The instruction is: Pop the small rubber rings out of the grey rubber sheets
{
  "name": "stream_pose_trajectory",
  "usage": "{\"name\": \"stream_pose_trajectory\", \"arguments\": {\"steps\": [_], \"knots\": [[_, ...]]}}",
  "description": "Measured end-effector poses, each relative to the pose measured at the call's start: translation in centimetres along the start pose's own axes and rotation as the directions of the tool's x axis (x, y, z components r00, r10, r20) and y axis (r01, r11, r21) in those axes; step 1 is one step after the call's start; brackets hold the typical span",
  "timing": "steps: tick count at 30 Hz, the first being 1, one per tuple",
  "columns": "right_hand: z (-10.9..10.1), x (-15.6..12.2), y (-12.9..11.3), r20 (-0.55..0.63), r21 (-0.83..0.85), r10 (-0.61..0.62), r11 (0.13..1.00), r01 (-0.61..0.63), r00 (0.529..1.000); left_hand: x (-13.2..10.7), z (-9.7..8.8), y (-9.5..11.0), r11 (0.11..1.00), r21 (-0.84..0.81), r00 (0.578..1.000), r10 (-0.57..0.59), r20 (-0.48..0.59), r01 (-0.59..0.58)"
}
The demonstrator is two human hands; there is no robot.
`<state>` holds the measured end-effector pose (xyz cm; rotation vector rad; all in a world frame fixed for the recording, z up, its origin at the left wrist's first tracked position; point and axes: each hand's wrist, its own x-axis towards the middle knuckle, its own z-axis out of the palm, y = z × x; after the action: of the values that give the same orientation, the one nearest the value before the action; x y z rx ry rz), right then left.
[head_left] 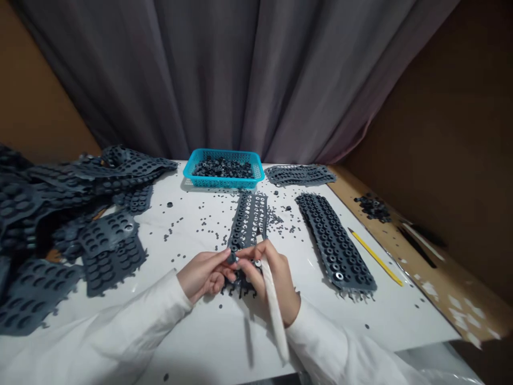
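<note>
My left hand (206, 275) pinches a small dark rubber piece (232, 259) between thumb and fingertips. Close against it, my right hand (272, 272) has its fingertips at the same piece. A long white stick-like tool (274, 315) is also held in my right hand, its lower end pointing toward me and its dark tip (259, 232) pointing away. Below both hands lies a dark rubber sheet (250, 219) with rows of round holes; its near end is partly covered by my fingers.
A blue basket (223, 184) holds many small dark pieces. Another perforated sheet (334, 243) and a yellow pencil (377, 256) lie at right. Rubber sheets (108, 251) pile up at left. Small black discs are scattered over the white table (192, 342). A heap of dark pieces (372, 207) sits far right.
</note>
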<state>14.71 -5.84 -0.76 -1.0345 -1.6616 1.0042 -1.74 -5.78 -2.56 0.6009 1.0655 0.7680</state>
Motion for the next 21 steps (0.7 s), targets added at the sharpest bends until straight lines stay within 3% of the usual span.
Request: {"name": "stream_pose_trajectory", "arguments": {"steps": [6, 8, 10, 13, 16, 19, 21], "knots": [[0.6, -0.4, -0.3, 0.049, 0.114, -0.007, 0.993, 0.001, 0.999, -0.5, 1.0, -0.4, 0.95, 0.298, 0.995, 0.098, -0.003, -0.093], [0.0, -0.2, -0.4, 0.038, 0.1, 0.002, 0.995, -0.006, 0.999, -0.6, 0.9, -0.5, 0.936, 0.343, 0.996, 0.089, -0.006, -0.081], [-1.9, 0.7, -0.2, 0.016, 0.06, -0.003, 0.998, 0.002, 1.0, -0.5, 0.5, -0.4, 0.929, 0.358, 0.994, 0.108, -0.007, -0.098], [-8.3, 3.6, 1.2, -0.068, -0.036, -0.021, 0.999, 0.018, 0.997, -0.4, -0.6, 0.0, 0.857, 0.47, 0.968, 0.251, -0.025, -0.21], [-18.0, 7.4, 4.2, -0.316, -0.217, -0.018, 0.975, -0.053, 0.949, -0.1, -1.7, 0.5, 0.612, 0.725, 0.872, 0.488, -0.03, -0.317], [-27.4, 10.4, 7.7, -0.55, -0.51, -0.029, 0.803, -0.308, 0.834, 0.3, -2.3, 0.6, 0.362, 0.85, 0.768, 0.636, 0.075, -0.382], [-32.0, 11.5, 9.5, -0.663, -0.586, -0.033, 0.645, -0.49, 0.748, 0.7, -2.5, 0.3, 0.282, 0.863, 0.739, 0.658, 0.143, -0.418]]}}
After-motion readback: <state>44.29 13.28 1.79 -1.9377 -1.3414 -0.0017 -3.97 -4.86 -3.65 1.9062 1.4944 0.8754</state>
